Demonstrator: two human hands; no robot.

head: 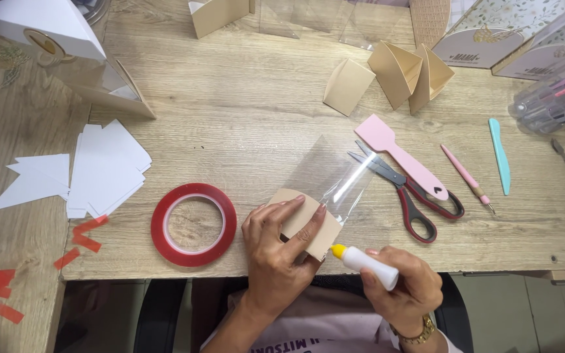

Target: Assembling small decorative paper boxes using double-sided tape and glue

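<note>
My left hand (281, 252) presses flat on a tan cardboard piece (308, 225) that is joined to a clear plastic sheet (335, 176) lying on the wooden table (243, 117). A small white glue bottle (369, 264) with a yellow tip is gripped in my right hand (405, 287). The tip touches the near right edge of the cardboard.
A red tape roll (193, 223) lies left of my hands. Scissors (403, 189), a pink spatula (403, 157), a pink pen (467, 176) and a teal tool (499, 155) lie to the right. White paper pieces (102, 168) and red scraps (86, 234) sit left, folded tan boxes (393, 75) behind.
</note>
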